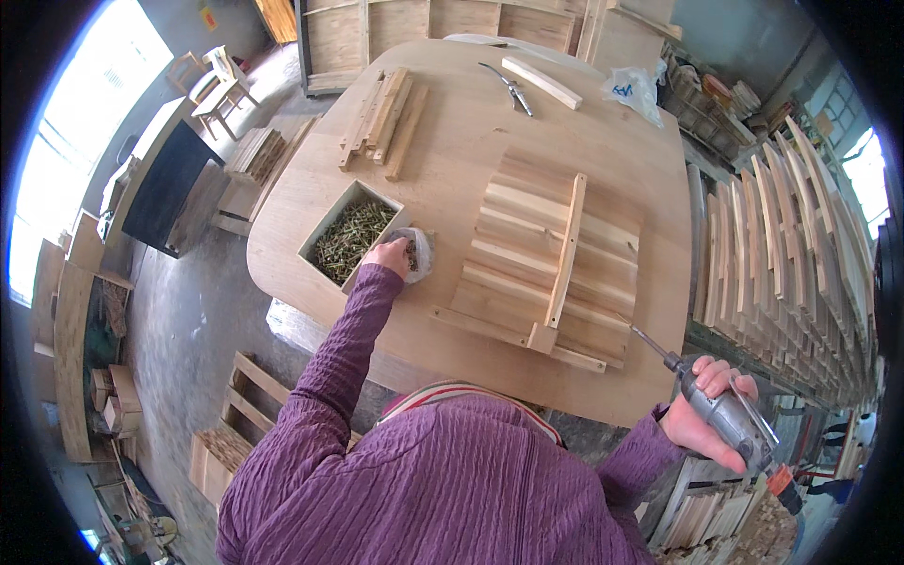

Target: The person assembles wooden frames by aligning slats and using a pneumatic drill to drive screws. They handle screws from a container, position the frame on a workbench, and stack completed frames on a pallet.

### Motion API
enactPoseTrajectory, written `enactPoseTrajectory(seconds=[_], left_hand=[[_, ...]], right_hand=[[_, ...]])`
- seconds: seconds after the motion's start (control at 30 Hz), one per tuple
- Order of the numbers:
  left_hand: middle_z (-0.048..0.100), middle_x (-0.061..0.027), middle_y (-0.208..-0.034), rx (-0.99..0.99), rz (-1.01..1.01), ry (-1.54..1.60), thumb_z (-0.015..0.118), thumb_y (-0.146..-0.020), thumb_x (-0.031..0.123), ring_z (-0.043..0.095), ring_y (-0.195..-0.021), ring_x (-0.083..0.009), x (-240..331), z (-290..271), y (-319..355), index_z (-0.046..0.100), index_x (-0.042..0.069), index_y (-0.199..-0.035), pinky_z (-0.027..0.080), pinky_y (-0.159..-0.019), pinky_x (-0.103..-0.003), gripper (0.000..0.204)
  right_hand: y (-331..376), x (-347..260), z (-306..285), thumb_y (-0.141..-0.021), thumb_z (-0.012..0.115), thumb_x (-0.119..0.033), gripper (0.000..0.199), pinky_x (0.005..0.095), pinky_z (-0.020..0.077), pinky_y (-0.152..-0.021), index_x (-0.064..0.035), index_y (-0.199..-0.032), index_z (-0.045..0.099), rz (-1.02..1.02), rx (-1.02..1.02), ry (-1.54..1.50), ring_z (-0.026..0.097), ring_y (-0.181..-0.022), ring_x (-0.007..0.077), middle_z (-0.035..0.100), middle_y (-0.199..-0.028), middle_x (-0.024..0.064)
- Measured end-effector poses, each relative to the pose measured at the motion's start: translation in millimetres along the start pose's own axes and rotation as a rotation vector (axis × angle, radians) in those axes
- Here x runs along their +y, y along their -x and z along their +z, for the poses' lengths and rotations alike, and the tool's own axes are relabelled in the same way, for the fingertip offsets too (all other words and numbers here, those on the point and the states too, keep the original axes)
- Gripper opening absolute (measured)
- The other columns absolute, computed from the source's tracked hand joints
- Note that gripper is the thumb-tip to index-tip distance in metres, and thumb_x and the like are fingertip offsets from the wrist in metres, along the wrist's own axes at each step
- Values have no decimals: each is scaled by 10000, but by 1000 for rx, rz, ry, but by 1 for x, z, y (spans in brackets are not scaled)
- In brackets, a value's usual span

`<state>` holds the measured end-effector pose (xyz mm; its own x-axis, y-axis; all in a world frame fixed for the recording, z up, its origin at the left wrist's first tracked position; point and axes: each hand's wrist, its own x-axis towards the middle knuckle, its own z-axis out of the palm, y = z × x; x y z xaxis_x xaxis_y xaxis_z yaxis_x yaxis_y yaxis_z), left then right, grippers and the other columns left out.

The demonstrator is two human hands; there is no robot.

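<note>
My left hand point(389, 255) is at a small clear plastic bag point(420, 258) beside an open box point(330, 210) heaped with brass-coloured screws point(352, 241). Its fingers are bent down into the bag's mouth, so the tips are hidden and I cannot see what they pinch. Off the table's right front edge, my right hand point(706, 424) wraps round a grey air screwdriver point(739, 428), whose long bit points toward the wood. A slatted wooden panel point(513, 247) lies on the table between my hands. One upright batten point(569, 250) crosses its slats, with a small block at the near end.
Loose wooden strips point(407, 132) lie at the table's point(452, 122) far left. Pliers point(513, 91), a pale wood bar point(541, 82) and a crumpled plastic bag point(636, 94) are at the back. Stacked slatted panels point(782, 245) stand close on the right.
</note>
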<state>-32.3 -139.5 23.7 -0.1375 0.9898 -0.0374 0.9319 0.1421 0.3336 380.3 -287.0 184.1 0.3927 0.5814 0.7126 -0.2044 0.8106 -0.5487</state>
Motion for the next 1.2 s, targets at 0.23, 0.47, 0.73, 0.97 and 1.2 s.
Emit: enactPoseTrajectory(seconds=[0.23,0.47,0.73,0.97,1.2], left_hand=[[660,-105,-753,-24,30,669,605,-763,157,642,-725,-195,15,-6,8,656,34,-861,500,-671,-294,165],[665,-20,-762,-544,118,972,598,-775,116,423,-458,-17,108,5,70,633,-7,-959,342,-413,-164,224],[658,-94,-840,-651,201,1240,582,-792,94,604,-692,-92,156,40,94,611,-45,-971,483,-638,-208,228],[653,-108,-856,-599,209,1129,572,-801,84,620,-799,-128,156,43,95,605,-58,-957,484,-737,-240,214],[671,-70,-781,-554,256,1115,560,-767,101,619,-704,-102,161,41,98,629,-16,-936,483,-631,-226,217]], right_hand=[[6,-3,8,-545,469,-843,935,325,379,-575,-24,-997,483,-11,-21,-65,456,-578,176,486,-651,55],[15,6,31,-524,457,-857,960,325,401,-554,-13,-983,478,56,-80,-177,502,-583,194,522,-668,67],[25,22,53,-504,542,-814,981,324,408,-570,25,-1004,450,140,-287,-267,518,-616,213,540,-716,102],[27,27,56,-518,572,-787,971,334,398,-618,36,-1018,442,174,-363,-287,518,-666,219,547,-748,114],[29,32,55,-525,577,-779,968,336,398,-625,37,-1026,438,186,-372,-277,518,-674,217,546,-759,115]])
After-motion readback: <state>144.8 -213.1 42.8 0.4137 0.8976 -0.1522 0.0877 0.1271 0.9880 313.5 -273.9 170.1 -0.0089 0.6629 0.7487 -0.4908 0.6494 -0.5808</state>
